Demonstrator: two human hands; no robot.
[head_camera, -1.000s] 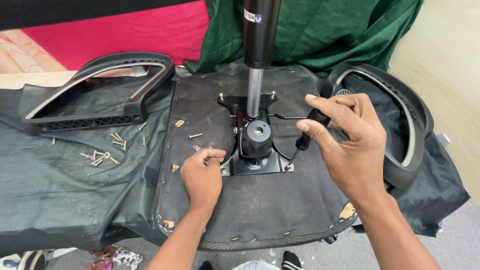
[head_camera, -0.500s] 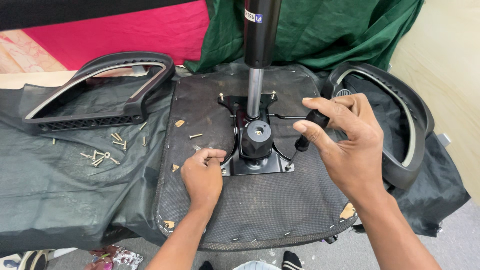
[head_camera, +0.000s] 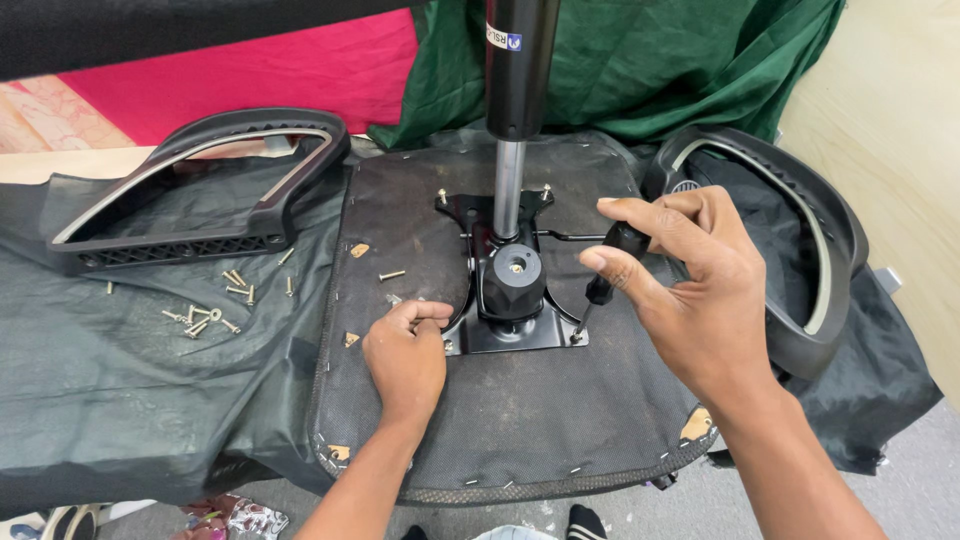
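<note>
An upturned chair seat (head_camera: 520, 420) lies before me, its black metal mechanism plate (head_camera: 510, 330) bolted in the middle with a round knob (head_camera: 514, 278) and a gas cylinder (head_camera: 518, 70) rising from it. My right hand (head_camera: 690, 290) grips a black-handled screwdriver (head_camera: 608, 275), whose tip sits at the plate's near right corner screw. My left hand (head_camera: 405, 355) rests on the seat with curled fingers touching the plate's near left edge.
A black armrest (head_camera: 200, 190) lies at the left, another armrest (head_camera: 800, 250) at the right. Several loose screws (head_camera: 215, 305) are scattered on the dark cloth. One screw (head_camera: 392, 275) lies on the seat. Green and pink fabric sits behind.
My right hand has shifted slightly down and left with the screwdriver, its fingers turning on the handle. My left hand has stayed in place.
</note>
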